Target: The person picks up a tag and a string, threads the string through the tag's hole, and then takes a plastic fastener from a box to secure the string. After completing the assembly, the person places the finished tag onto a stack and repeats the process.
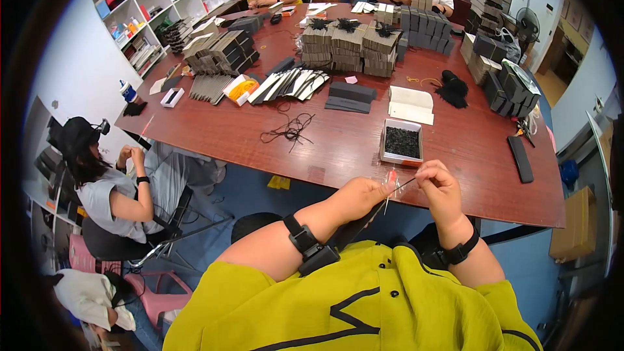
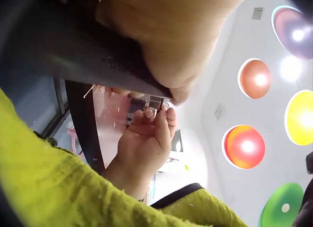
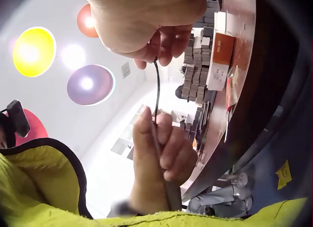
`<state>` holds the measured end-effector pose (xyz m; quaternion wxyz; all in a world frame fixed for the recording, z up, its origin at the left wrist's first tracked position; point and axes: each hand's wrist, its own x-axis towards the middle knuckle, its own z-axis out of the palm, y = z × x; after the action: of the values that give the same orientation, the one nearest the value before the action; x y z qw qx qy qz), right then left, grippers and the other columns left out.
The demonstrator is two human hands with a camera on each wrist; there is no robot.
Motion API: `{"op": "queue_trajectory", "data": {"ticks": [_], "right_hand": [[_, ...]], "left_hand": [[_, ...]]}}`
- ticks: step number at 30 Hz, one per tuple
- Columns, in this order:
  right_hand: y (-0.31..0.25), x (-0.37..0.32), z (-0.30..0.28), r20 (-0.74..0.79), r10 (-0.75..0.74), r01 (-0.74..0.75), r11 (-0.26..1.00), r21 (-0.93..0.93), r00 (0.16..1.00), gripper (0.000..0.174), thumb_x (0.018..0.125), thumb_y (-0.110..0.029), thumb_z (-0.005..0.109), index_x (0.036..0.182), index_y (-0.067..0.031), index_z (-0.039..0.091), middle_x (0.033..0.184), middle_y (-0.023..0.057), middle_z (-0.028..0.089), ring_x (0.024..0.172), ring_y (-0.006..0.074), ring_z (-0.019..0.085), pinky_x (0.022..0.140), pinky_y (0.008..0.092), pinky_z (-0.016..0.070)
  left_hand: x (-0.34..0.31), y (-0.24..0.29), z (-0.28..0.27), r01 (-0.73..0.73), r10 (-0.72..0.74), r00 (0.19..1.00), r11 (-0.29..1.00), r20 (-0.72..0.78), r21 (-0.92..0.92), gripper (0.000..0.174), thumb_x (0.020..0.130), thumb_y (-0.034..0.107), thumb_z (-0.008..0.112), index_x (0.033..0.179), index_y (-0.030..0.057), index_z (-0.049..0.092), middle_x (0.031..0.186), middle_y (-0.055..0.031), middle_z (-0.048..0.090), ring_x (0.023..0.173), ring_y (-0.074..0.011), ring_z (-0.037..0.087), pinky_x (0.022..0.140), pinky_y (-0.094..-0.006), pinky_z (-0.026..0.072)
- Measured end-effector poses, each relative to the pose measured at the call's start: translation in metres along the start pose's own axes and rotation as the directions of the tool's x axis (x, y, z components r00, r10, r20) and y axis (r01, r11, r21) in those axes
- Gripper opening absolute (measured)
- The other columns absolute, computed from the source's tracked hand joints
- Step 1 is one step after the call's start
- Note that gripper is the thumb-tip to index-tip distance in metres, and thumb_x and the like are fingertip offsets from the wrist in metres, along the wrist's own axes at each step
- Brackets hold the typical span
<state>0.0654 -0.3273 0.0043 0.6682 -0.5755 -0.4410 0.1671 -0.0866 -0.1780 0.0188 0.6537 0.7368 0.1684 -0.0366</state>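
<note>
My left hand [image 1: 364, 198] grips a dark flat panel [image 2: 83, 60] with faint lettering on its face, above my lap at the table's front edge. A thin black cord [image 3: 158, 85] runs up from the panel's edge, between my left thumb and forefinger. Its other end is pinched in the fingertips of my right hand [image 1: 440, 185], a short way to the right. In the right wrist view the cord spans the gap between my hands, slightly bowed. Close beyond my left thumb, a thin tool with an orange-red part [image 1: 392, 176] lies over the table edge.
A box [image 1: 401, 160] of small black pieces stands just beyond my hands on the red-brown table [image 1: 338, 140]. Farther back are a loose black cord bundle [image 1: 290, 129], dark folders [image 1: 351, 97] and stacked grey cards [image 1: 331, 50]. A seated person [image 1: 117, 188] works at the left.
</note>
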Motion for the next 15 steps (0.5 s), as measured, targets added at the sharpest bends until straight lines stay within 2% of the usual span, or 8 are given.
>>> {"op": "queue_trajectory", "data": {"ticks": [2,4,6,8,10,12,13,15], "right_hand": [[0.001,0.0,0.0,-0.014,-0.001,0.001,1.0,0.008,1.0,0.008,0.082,0.005,0.057,0.081,-0.0004,0.061,0.089,0.0035,0.053,0.079,0.0104,0.052,0.071,0.0217,0.042],[0.0,0.001,-0.001,-0.027,-0.002,0.003,1.0,0.015,1.0,0.007,0.082,0.006,0.057,0.08,-0.0001,0.061,0.089,0.0032,0.053,0.079,0.0102,0.051,0.071,0.0217,0.0418],[-0.001,0.003,-0.006,-0.133,0.007,-0.004,1.0,0.022,0.991,0.007,0.082,0.006,0.057,0.08,0.0002,0.061,0.089,0.003,0.053,0.081,0.0104,0.051,0.072,0.0217,0.0413],[0.003,0.004,-0.015,-0.152,0.0,0.004,1.0,0.028,0.988,0.006,0.082,0.005,0.058,0.08,0.0001,0.061,0.09,0.0028,0.054,0.083,0.0106,0.052,0.073,0.0218,0.0414],[0.007,0.002,-0.017,-0.222,0.004,0.008,0.999,0.054,0.975,0.006,0.082,0.005,0.059,0.079,-0.0009,0.06,0.091,0.0034,0.055,0.083,0.0106,0.052,0.076,0.0217,0.0409],[0.015,-0.002,-0.016,-0.301,-0.026,0.052,0.995,0.079,0.953,0.006,0.081,0.004,0.06,0.08,-0.0016,0.06,0.091,0.0031,0.056,0.083,0.0102,0.052,0.076,0.0215,0.0406],[0.019,-0.003,-0.015,-0.38,-0.055,0.1,0.99,0.1,0.923,0.006,0.081,0.004,0.061,0.082,-0.0023,0.06,0.09,0.0028,0.057,0.084,0.0099,0.052,0.077,0.0214,0.0402],[0.021,-0.001,-0.022,-0.399,-0.009,0.08,0.984,0.162,0.917,0.006,0.081,0.003,0.061,0.083,-0.0031,0.06,0.089,0.0023,0.057,0.083,0.0098,0.052,0.079,0.0213,0.0399]], "left_hand": [[-0.005,-0.001,-0.001,0.125,-0.091,0.988,0.947,0.125,-0.296,0.024,0.092,0.025,0.05,0.083,0.0031,0.052,0.056,-0.0038,0.05,0.045,-0.0111,0.052,0.045,-0.0226,0.0428],[-0.012,0.001,0.001,0.121,-0.05,0.976,0.932,0.21,-0.341,0.02,0.092,0.023,0.052,0.087,0.0035,0.051,0.059,-0.0041,0.052,0.046,-0.0106,0.052,0.046,-0.0226,0.0424],[-0.016,-0.004,0.001,0.12,-0.003,0.956,0.916,0.293,-0.382,0.018,0.091,0.021,0.053,0.092,0.0038,0.05,0.062,-0.0044,0.053,0.047,-0.01,0.051,0.046,-0.0225,0.0419],[-0.015,-0.017,0.0,0.014,0.12,0.892,0.957,0.435,-0.291,0.018,0.089,0.016,0.055,0.101,0.0047,0.047,0.067,-0.0048,0.054,0.049,-0.0095,0.051,0.048,-0.0222,0.0415],[-0.014,-0.016,-0.004,-0.01,0.123,0.892,0.967,0.436,-0.253,0.022,0.087,0.014,0.057,0.104,0.0046,0.047,0.066,-0.004,0.053,0.05,-0.0093,0.051,0.048,-0.0234,0.0418],[-0.02,0.003,-0.006,-0.116,0.062,0.973,0.963,0.221,0.242,0.025,0.087,0.015,0.058,0.106,0.0043,0.046,0.067,-0.0031,0.053,0.05,-0.0087,0.052,0.048,-0.0246,0.043],[-0.021,0.006,-0.007,-0.097,0.037,0.982,0.939,0.184,0.331,0.027,0.086,0.015,0.058,0.107,0.004,0.045,0.066,-0.0023,0.053,0.049,-0.0082,0.051,0.048,-0.0245,0.0432],[-0.022,0.006,-0.006,-0.09,0.028,0.972,0.961,0.232,0.26,0.026,0.086,0.015,0.058,0.107,0.004,0.045,0.065,-0.0023,0.053,0.049,-0.0082,0.052,0.047,-0.0239,0.043]]}}
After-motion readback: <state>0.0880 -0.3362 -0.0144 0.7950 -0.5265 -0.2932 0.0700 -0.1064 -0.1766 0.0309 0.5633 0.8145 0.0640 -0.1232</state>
